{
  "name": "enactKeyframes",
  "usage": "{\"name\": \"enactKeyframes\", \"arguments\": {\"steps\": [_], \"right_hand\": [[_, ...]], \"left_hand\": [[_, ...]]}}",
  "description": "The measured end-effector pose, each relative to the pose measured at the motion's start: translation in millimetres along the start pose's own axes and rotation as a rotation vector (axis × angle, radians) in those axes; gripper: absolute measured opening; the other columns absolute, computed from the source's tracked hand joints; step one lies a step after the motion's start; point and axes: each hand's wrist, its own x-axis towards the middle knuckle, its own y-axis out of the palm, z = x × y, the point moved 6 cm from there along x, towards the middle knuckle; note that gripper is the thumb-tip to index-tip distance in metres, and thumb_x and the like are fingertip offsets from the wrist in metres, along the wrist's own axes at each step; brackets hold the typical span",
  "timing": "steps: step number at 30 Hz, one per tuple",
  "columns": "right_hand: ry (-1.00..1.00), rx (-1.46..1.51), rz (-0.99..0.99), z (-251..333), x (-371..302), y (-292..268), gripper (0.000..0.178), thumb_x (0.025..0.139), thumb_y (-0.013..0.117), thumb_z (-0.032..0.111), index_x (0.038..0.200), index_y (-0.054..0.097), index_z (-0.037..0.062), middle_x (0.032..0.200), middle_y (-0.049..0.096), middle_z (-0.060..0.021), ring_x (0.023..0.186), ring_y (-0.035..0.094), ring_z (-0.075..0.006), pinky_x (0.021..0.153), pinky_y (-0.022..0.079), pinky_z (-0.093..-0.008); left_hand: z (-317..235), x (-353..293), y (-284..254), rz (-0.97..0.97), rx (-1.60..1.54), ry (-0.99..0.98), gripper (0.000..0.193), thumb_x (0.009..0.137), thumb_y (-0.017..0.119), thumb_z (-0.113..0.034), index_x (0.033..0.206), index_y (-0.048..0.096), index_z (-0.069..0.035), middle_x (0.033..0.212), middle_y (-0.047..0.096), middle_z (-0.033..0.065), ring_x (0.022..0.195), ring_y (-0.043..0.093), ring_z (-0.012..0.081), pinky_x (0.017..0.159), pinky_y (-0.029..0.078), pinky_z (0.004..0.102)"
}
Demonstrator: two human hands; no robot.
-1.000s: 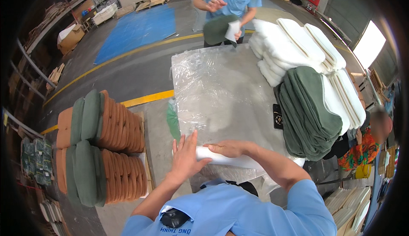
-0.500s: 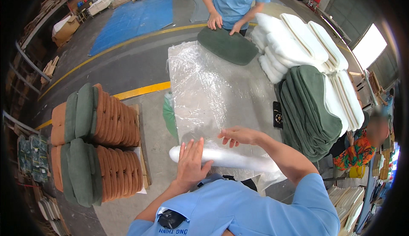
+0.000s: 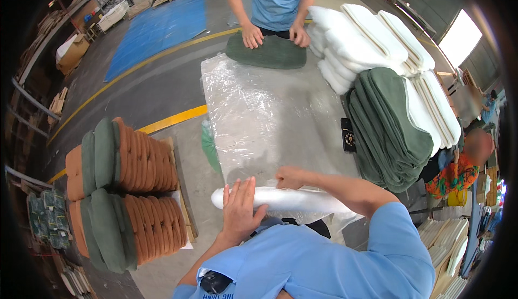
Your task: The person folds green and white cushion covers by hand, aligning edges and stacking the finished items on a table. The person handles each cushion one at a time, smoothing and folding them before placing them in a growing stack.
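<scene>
A long white padded piece (image 3: 288, 198) lies along the near edge of the table, seemingly with clear plastic around it. My left hand (image 3: 240, 207) rests flat on its left part, fingers stretched out. Just above its middle is my right hand (image 3: 290, 177), fingers curled closed; whatever they may hold is hidden. Clear plastic film (image 3: 245, 118) covers the tabletop's left part, wrinkled and shiny. Across the table a co-worker in a blue shirt (image 3: 276, 2) has both hands on a dark green cushion (image 3: 264, 52).
Dark green cushions (image 3: 383, 126) and white fluffy ones (image 3: 359, 43) are stacked at the table's right, beside a black phone-like object (image 3: 348, 135). Brown cushions (image 3: 145, 159) with green ones among them stand on a pallet at left. Another person (image 3: 453, 172) is at far right.
My right hand has dropped slightly and its fingers have closed. My left hand stays on the white piece. The co-worker's hands and the green cushion have shifted, and the view has tilted slightly.
</scene>
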Motion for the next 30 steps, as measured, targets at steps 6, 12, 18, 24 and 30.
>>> {"name": "enactKeyframes", "arguments": {"steps": [6, 12, 18, 24, 30], "right_hand": [[0.269, -0.18, -0.217, -100.8, -41.2, -20.2, 0.025, 0.086, 0.072, 0.021, 0.104, 0.077, 0.0045, 0.103, 0.076, -0.0219, 0.09, 0.073, -0.0408, 0.076, 0.055, -0.0521], [0.092, 0.372, -0.128, -37.4, -78.1, -54.4, 0.029, 0.092, 0.072, 0.027, 0.105, 0.075, 0.0014, 0.094, 0.076, -0.018, 0.086, 0.072, -0.0289, 0.073, 0.055, -0.0436], [-0.161, 0.513, -0.048, 22.4, -83.7, -28.2, 0.028, 0.101, 0.07, 0.025, 0.114, 0.074, 0.0008, 0.091, 0.074, -0.0069, 0.078, 0.061, -0.0156, 0.073, 0.053, -0.0361], [-0.14, 0.016, -0.244, -41.0, -57.2, -2.5, 0.029, 0.092, 0.074, 0.026, 0.11, 0.077, 0.0023, 0.099, 0.077, -0.0204, 0.093, 0.073, -0.0394, 0.083, 0.055, -0.0491], [0.171, 0.026, -0.387, -95.2, -79.9, -14.9, 0.024, 0.091, 0.074, 0.023, 0.104, 0.079, 0.0028, 0.096, 0.077, -0.0193, 0.089, 0.074, -0.0388, 0.081, 0.058, -0.0475]], "left_hand": [[-15.0, 3.1, -8.1, -0.006, 0.064, 0.079, 0.062, 0.088, 0.078, -0.03, 0.145, 0.064, -0.009, 0.147, 0.06, 0.0214, 0.144, 0.048, 0.0459, 0.123, 0.024, 0.0649], [-35.2, 6.3, 11.0, 0.053, -0.011, 0.238, 0.058, 0.085, 0.079, -0.026, 0.139, 0.067, -0.01, 0.143, 0.064, 0.0126, 0.14, 0.055, 0.0384, 0.123, 0.029, 0.0614], [-29.6, 2.3, 33.6, 0.049, 0.035, 0.262, 0.067, 0.081, 0.083, -0.031, 0.142, 0.065, -0.009, 0.138, 0.067, 0.0111, 0.132, 0.06, 0.0346, 0.12, 0.033, 0.0574], [-33.6, 2.6, 34.8, 0.043, 0.052, 0.258, 0.069, 0.081, 0.083, -0.033, 0.142, 0.064, -0.007, 0.138, 0.067, 0.0113, 0.132, 0.06, 0.0335, 0.121, 0.032, 0.0558], [-38.7, 1.0, 31.5, 0.099, -0.023, 0.278, 0.064, 0.086, 0.081, -0.033, 0.141, 0.064, -0.006, 0.137, 0.067, 0.0122, 0.129, 0.061, 0.0334, 0.116, 0.039, 0.0536]]}}
